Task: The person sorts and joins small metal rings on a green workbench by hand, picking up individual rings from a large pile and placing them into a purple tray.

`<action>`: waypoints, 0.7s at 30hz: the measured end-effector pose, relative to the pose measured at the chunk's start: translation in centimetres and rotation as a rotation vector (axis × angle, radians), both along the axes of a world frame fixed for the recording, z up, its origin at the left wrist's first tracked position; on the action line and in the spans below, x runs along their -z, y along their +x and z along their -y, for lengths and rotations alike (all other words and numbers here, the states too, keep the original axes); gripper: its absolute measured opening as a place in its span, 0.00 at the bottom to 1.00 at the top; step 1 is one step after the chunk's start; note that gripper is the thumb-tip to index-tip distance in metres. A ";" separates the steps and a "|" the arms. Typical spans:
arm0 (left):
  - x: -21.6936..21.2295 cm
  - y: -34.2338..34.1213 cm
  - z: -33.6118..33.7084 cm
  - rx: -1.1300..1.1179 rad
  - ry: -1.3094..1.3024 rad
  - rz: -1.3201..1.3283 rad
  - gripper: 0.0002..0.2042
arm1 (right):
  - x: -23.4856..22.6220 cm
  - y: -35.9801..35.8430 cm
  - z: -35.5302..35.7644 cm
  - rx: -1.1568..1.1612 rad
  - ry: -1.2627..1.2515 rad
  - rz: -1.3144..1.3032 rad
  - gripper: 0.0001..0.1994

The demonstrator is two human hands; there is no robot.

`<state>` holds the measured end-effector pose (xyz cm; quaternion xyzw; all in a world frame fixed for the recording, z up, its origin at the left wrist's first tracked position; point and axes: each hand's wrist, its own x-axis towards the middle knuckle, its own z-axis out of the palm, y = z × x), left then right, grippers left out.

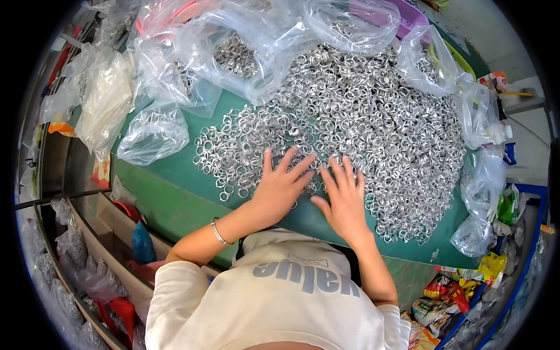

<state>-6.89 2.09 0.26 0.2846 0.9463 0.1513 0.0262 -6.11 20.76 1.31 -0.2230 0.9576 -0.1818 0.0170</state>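
Observation:
A broad heap of silver metal rings (402,134) covers much of the green tabletop (169,175). To its left spreads a thinner pile of the same rings (233,143). My left hand (281,185), with a bangle on the wrist, rests at the near edge of the thinner pile, fingers spread over the rings. Beside it, my right hand (343,201) lies with fingers stretched out, its tips touching the near edge of the big heap. Neither hand grips a ring that I can see. What lies under the fingertips is hidden.
Clear plastic bags (154,134), some with rings inside, line the table's far and left sides. A purple basin (411,17) stands at the far right. A clear bottle (484,125) lies at the right edge. Colourful packets (443,291) sit at lower right, open drawers (99,256) at lower left.

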 end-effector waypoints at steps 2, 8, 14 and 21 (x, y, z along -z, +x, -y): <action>-0.6 0.5 0.7 -0.061 0.061 0.031 0.21 | -0.4 1.3 -0.4 -0.083 -0.037 0.060 0.26; -0.8 0.5 1.8 -0.252 0.213 -0.009 0.18 | -0.7 2.9 -3.1 -0.097 -0.099 0.034 0.16; -0.8 -1.8 0.3 -0.289 0.244 -0.113 0.23 | -0.4 0.6 -2.9 0.271 -0.297 -0.204 0.17; -0.2 -0.3 -1.4 0.064 0.002 -0.016 0.22 | 1.2 -3.7 -0.2 0.140 -0.085 -0.257 0.14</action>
